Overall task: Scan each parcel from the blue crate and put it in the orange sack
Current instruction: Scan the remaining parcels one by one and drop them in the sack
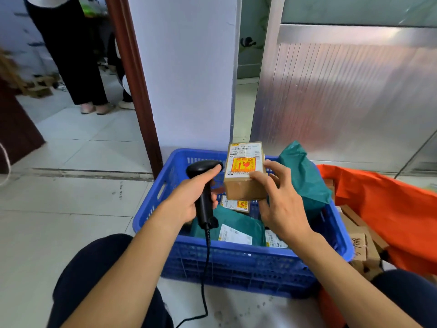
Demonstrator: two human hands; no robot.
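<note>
My right hand (280,204) grips a small brown cardboard parcel (243,171) above the blue crate (236,263), its label with a red and yellow sticker facing up. My left hand (189,200) holds a black corded barcode scanner (204,185) just left of the parcel, its head pointing at the box. Inside the crate lie green mailer bags (238,223), one green bag (305,176) standing at the right, and another small labelled box (236,204). The orange sack (387,209) lies open to the right of the crate with cardboard boxes (364,249) in it.
The crate stands on a tiled floor against a white pillar (186,79) and a metal panelled door (343,95). A person's legs (78,67) stand in the doorway at the back left. The scanner's cable (205,275) hangs down between my knees.
</note>
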